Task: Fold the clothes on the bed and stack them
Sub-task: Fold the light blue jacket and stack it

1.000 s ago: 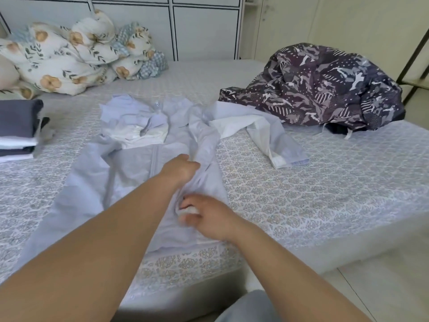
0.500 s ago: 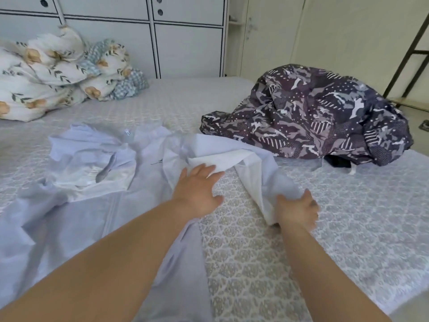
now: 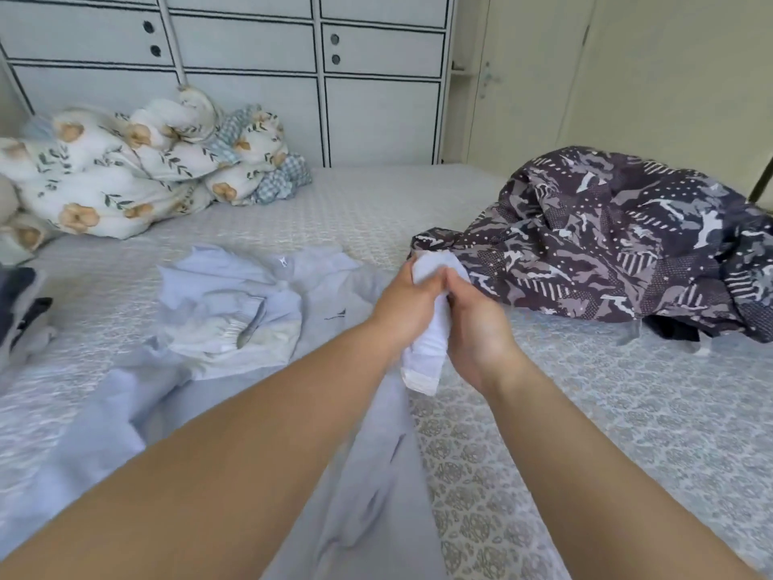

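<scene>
A pale blue hooded jacket [image 3: 234, 311] lies spread on the bed [image 3: 585, 412], hood toward the far side. Its right sleeve [image 3: 428, 349], showing white lining, is bunched between both hands above the bed. My left hand [image 3: 408, 305] grips the sleeve from the left. My right hand [image 3: 477, 328] grips it from the right, and the sleeve's cuff hangs below the palms. A dark camouflage-print garment [image 3: 619, 244] lies crumpled at the right. The edge of a stack of folded clothes [image 3: 21, 320] shows at the far left.
A floral duvet [image 3: 125, 169] is heaped at the head of the bed on the left. White cabinet doors [image 3: 251, 77] stand behind the bed, and a cream door [image 3: 523, 77] is to the right. Bare patterned bedspread shows at the lower right.
Both hands left the jacket's front hem, went to the right sleeve lying flat on the bed, and gathered it. The sleeve is now bunched and lifted between the two hands.
</scene>
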